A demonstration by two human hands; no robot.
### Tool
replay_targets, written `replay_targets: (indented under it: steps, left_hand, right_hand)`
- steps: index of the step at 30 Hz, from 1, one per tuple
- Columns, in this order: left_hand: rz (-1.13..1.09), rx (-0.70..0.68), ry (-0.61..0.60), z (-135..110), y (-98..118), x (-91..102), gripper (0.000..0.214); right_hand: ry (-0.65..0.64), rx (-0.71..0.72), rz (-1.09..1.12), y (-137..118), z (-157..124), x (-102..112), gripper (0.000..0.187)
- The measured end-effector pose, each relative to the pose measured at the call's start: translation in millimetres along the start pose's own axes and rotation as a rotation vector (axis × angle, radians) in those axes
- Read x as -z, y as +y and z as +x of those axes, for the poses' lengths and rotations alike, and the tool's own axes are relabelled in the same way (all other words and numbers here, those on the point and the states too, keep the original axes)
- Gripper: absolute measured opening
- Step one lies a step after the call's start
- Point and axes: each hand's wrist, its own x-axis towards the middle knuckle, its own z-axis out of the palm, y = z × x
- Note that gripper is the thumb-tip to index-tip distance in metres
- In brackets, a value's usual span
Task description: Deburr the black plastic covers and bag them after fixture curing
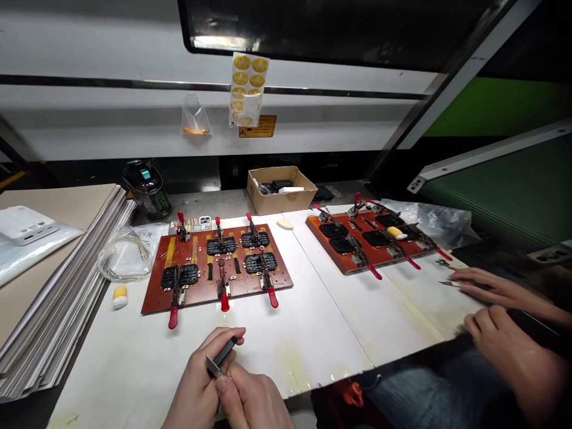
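At far left, the sheet stack (58, 310) bordered the tabletop (322, 333). Red-handled clamps (173, 318) sat over black parts (221, 245) on a board (201, 295), apparently keeping them flat. Before its near edge, the left hand (192, 375) gripped a small black piece (226, 351), probably steadying it beside the metal blade (213, 366) pinched in the right hand (254, 393). Open room lay rightward, towards a co-worker's hands (500, 333).

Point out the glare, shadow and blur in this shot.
In the head view, a bright streak glares on the dark panel; in the head view, the far right sinks into shadow; in the head view, the co-worker's nearer hand looks soft, while the left hand and right hand look clearer.
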Motion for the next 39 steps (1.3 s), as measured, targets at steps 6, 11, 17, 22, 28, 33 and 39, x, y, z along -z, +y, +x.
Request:
replay_targets:
  steps: [6, 11, 17, 22, 28, 33, 39]
  left_hand:
    - [0.021, -0.009, 0.023, -3, 5, 3.7, 0.036]
    - [0.026, -0.010, 0.029, -2, 8, 2.0, 0.033]
    - [0.040, -0.012, 0.022, -2, 12, 1.5, 0.029]
    - [0.039, -0.022, 0.028, -5, 11, -1.6, 0.028]
    - [0.024, -0.020, 0.011, -5, 11, -6.9, 0.030]
    - [0.016, -0.027, 0.026, -8, 14, -10.3, 0.025]
    - [0.078, -0.017, 0.001, -7, 20, -17.7, 0.031]
  right_hand:
    - [-0.024, -0.001, 0.022, -7, -1, 0, 0.048]
    - [-0.013, 0.022, 0.038, -6, -1, 1, 0.047]
    - [-0.011, 0.023, 0.053, -8, -1, 3, 0.050]
    - [0.022, 0.062, 0.084, -3, -4, 2, 0.047]
    - [0.054, 0.085, 0.104, 2, -8, 1, 0.045]
    - [0.175, 0.034, 0.149, 13, -11, 9, 0.046]
    - [0.372, -0.100, 0.368, 36, -7, 31, 0.050]
